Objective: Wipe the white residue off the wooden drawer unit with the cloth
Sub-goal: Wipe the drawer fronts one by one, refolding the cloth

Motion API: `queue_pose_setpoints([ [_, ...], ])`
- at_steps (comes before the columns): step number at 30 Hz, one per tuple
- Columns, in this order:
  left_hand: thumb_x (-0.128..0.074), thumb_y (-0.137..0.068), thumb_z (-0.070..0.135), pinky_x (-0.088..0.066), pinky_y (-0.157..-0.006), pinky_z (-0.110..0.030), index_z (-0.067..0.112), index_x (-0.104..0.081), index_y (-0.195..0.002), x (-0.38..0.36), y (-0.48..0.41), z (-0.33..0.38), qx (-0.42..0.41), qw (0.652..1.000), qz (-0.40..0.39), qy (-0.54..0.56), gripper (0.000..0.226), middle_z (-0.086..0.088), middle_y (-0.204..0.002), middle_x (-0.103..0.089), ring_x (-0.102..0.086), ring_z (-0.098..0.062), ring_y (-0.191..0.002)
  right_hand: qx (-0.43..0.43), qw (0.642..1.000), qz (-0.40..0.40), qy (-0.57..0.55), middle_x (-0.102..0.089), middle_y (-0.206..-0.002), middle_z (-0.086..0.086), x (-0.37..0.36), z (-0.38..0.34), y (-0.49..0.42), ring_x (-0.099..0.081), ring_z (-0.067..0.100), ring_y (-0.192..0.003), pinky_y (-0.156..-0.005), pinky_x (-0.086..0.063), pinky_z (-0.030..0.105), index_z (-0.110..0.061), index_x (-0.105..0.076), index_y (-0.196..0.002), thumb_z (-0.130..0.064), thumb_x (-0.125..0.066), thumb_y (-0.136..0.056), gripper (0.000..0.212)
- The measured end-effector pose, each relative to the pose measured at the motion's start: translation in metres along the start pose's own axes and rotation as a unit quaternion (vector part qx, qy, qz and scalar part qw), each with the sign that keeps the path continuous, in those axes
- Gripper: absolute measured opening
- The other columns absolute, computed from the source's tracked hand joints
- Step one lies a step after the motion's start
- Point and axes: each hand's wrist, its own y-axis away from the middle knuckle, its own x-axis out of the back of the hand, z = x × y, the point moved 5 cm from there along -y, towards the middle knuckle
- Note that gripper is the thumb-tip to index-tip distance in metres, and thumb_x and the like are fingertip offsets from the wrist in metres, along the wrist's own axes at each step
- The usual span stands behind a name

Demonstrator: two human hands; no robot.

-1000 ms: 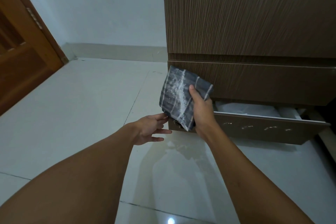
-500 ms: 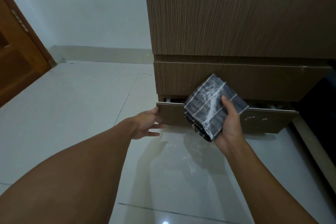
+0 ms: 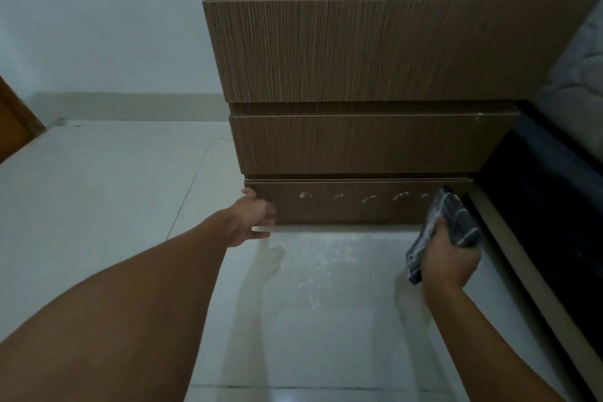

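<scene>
The wooden drawer unit (image 3: 375, 52) fills the upper middle of the head view. Its bottom drawer (image 3: 352, 210) is pushed in, and a row of several white residue spots (image 3: 368, 197) runs across its front. My left hand (image 3: 253, 217) rests with fingers spread against the drawer's lower left corner. My right hand (image 3: 448, 259) grips a folded grey plaid cloth (image 3: 452, 222) streaked with white powder, held at the drawer's right end, just right of the last spot.
Pale glossy floor tiles (image 3: 98, 206) spread to the left and below, with faint white dust (image 3: 321, 263) in front of the drawer. A dark bed frame (image 3: 541, 206) stands close on the right. A wooden door (image 3: 13, 130) is at far left.
The bottom drawer has gone from pulled out to pushed in under my left hand. My right hand carried the cloth from the drawer's left end to its right end.
</scene>
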Motion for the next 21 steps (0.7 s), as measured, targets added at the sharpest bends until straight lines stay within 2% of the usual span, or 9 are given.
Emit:
queue_pose_setpoints([
  [3, -0.051, -0.095, 0.006, -0.055, -0.076, -0.04, 0.023, -0.008, -0.153, 0.001, -0.005, 0.0, -0.002, 1.0, 0.029, 0.001, 0.074, -0.007, -0.128, -0.055, -0.061, -0.024, -0.102, 0.024, 0.999, 0.037, 0.009, -0.061, -0.131, 0.007, 0.007, 0.003, -0.022, -0.06, 0.025, -0.117, -0.103, -0.046, 0.042, -0.017, -0.053, -0.13, -0.035, -0.064, -0.09, 0.045],
  [6, -0.05, -0.096, 0.008, -0.053, -0.078, -0.041, 0.018, -0.035, -0.142, 0.002, -0.007, 0.0, -0.002, 0.999, 0.051, 0.001, 0.049, -0.006, -0.132, -0.055, -0.061, -0.026, -0.103, 0.03, 0.997, 0.062, -0.023, -0.063, -0.124, 0.004, 0.006, -0.001, -0.039, -0.061, 0.017, -0.109, -0.092, -0.046, 0.029, -0.012, -0.058, -0.126, -0.031, -0.062, -0.093, 0.038],
  [8, -0.049, -0.096, 0.009, -0.053, -0.082, -0.043, 0.018, -0.042, -0.136, 0.003, -0.008, 0.001, -0.002, 0.998, 0.057, 0.001, 0.042, -0.005, -0.129, -0.056, -0.061, -0.027, -0.104, 0.032, 0.995, 0.078, -0.056, -0.064, -0.12, 0.004, 0.001, -0.007, -0.047, -0.059, 0.012, -0.101, -0.083, -0.042, 0.021, -0.011, -0.058, -0.125, -0.029, -0.061, -0.094, 0.037],
  [11, -0.049, -0.096, 0.009, -0.053, -0.085, -0.044, 0.019, -0.043, -0.137, 0.007, -0.011, 0.0, -0.004, 0.997, 0.073, 0.001, 0.042, -0.006, -0.128, -0.056, -0.061, -0.028, -0.103, 0.024, 0.992, 0.084, -0.094, -0.063, -0.125, 0.005, -0.011, -0.005, -0.059, -0.061, 0.017, -0.109, -0.084, -0.04, 0.02, -0.013, -0.055, -0.13, -0.031, -0.061, -0.094, 0.041],
  [15, -0.048, -0.097, 0.009, -0.054, -0.081, -0.044, 0.02, -0.041, -0.142, 0.013, -0.016, -0.003, 0.001, 0.995, 0.099, 0.007, 0.047, -0.008, -0.128, -0.058, -0.063, -0.028, -0.097, -0.014, 0.996, 0.05, -0.076, -0.06, -0.128, 0.005, -0.035, 0.001, -0.077, -0.057, 0.018, -0.112, -0.085, -0.036, 0.021, -0.015, -0.05, -0.135, -0.034, -0.057, -0.095, 0.044],
  [18, -0.05, -0.096, 0.01, -0.055, -0.08, -0.042, 0.023, -0.039, -0.143, 0.014, -0.018, -0.006, -0.003, 0.994, 0.11, 0.009, 0.05, -0.006, -0.112, -0.066, -0.066, -0.026, -0.093, -0.055, 0.995, 0.021, -0.079, -0.056, -0.134, 0.008, -0.053, 0.008, -0.087, -0.054, 0.025, -0.121, -0.09, -0.034, 0.025, -0.016, -0.044, -0.139, -0.037, -0.054, -0.096, 0.049],
  [21, -0.052, -0.096, 0.01, -0.054, -0.08, -0.043, 0.022, -0.039, -0.143, 0.017, -0.017, -0.006, -0.005, 0.993, 0.119, 0.028, 0.05, -0.005, -0.103, -0.066, -0.068, -0.029, -0.093, -0.03, 0.997, 0.017, -0.068, -0.054, -0.137, 0.01, -0.066, 0.014, -0.089, -0.053, 0.027, -0.124, -0.097, -0.037, 0.028, -0.013, -0.041, -0.142, -0.036, -0.054, -0.096, 0.053],
])
